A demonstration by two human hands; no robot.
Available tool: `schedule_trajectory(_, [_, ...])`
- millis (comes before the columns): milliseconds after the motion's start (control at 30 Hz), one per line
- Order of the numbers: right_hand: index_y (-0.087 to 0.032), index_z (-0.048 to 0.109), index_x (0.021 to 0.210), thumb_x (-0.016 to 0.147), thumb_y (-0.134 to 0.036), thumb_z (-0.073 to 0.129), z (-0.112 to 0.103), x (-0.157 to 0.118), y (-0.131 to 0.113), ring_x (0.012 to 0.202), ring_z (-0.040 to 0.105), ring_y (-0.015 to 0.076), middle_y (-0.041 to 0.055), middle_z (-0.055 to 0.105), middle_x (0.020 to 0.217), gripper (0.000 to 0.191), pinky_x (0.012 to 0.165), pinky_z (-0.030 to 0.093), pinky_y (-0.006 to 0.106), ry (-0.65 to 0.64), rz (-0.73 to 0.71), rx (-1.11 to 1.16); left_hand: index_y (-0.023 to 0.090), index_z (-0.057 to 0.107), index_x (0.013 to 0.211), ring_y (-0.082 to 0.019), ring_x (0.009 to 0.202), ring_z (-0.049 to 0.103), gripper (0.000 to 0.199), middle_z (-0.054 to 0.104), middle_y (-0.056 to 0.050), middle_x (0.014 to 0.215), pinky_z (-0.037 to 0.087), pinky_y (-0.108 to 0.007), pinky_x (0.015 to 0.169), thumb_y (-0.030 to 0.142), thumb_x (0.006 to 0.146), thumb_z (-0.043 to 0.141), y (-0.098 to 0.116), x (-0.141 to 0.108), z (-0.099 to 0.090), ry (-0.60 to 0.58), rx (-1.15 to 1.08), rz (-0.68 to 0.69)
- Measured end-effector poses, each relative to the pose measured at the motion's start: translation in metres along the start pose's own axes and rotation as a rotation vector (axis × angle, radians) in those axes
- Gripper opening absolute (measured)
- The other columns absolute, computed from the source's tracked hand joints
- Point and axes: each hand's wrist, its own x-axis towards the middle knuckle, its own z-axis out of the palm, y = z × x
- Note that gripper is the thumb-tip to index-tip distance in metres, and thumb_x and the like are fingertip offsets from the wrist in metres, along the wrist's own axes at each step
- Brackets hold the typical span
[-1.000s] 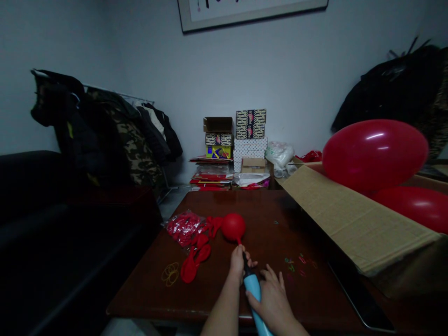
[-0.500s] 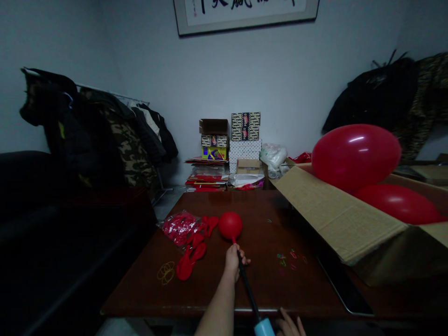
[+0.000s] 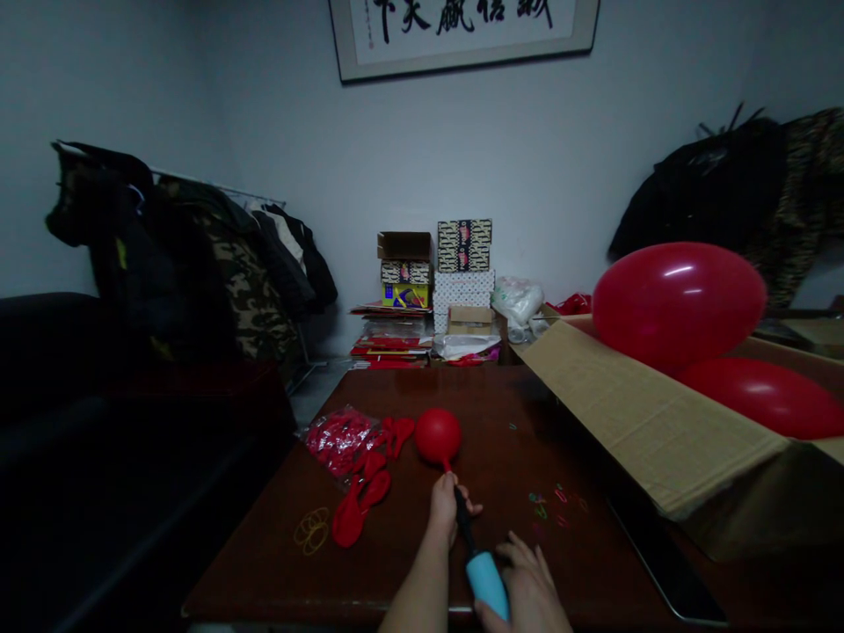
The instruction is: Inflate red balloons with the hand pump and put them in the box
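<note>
A small, partly inflated red balloon [image 3: 439,436] sits above the table, its neck over the tip of a hand balloon pump [image 3: 486,580] with a black front and a blue body. My left hand [image 3: 448,505] is closed around the balloon's neck and the pump's black front end. At the blue rear part, my right hand [image 3: 527,585] has its thumb across the pump, with the other fingers stretched loosely along the right side. To the left lie flat red balloons [image 3: 349,519] and a clear bag of red balloons [image 3: 343,440].
Yellow rubber bands [image 3: 311,530] lie at the left of the brown table [image 3: 264,563]. Small coloured clips [image 3: 541,508] and a black phone [image 3: 665,563] are on the right. Beyond the phone, a cardboard box [image 3: 646,422] holds large inflated balloons [image 3: 679,303].
My right hand has pushed the blue pump body forward toward my left hand, so less black shaft shows. The balloon looks slightly bigger. The view has tilted up a little.
</note>
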Motion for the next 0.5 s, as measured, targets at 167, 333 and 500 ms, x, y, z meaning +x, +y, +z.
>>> schedule_trajectory(167, [-0.016, 0.065, 0.099, 0.065, -0.046, 0.053, -0.011, 0.026, -0.021, 0.129, 0.029, 0.0302, 0.0095, 0.053, 0.123, 0.047, 0.109, 0.009, 0.047, 0.042, 0.077, 0.015, 0.022, 0.036, 0.072, -0.007, 0.030, 0.039, 0.040, 0.045, 0.009, 0.043, 0.051, -0.035, 0.055, 0.059, 0.072, 0.050, -0.002, 0.005, -0.002, -0.004, -0.022, -0.002])
schedule_trajectory(333, [-0.015, 0.062, 0.107, 0.070, -0.052, 0.047, 0.003, 0.015, -0.017, 0.132, 0.022, 0.0307, 0.0114, 0.048, 0.130, 0.055, 0.108, 0.009, 0.050, -0.001, 0.103, -0.007, 0.022, 0.035, 0.071, -0.006, 0.029, 0.035, 0.038, 0.043, 0.010, 0.042, 0.051, -0.035, 0.054, 0.057, 0.074, 0.049, -0.001, 0.003, -0.002, -0.010, -0.038, 0.037])
schedule_trajectory(500, [-0.011, 0.062, 0.106, 0.071, -0.050, 0.049, 0.009, -0.005, -0.011, 0.132, 0.024, 0.0310, 0.0134, 0.051, 0.127, 0.054, 0.109, 0.010, 0.048, -0.026, 0.082, -0.022, 0.022, 0.035, 0.070, -0.005, 0.030, 0.033, 0.038, 0.042, 0.011, 0.043, 0.051, -0.035, 0.055, 0.056, 0.074, 0.051, 0.003, -0.006, 0.001, -0.003, -0.032, 0.043])
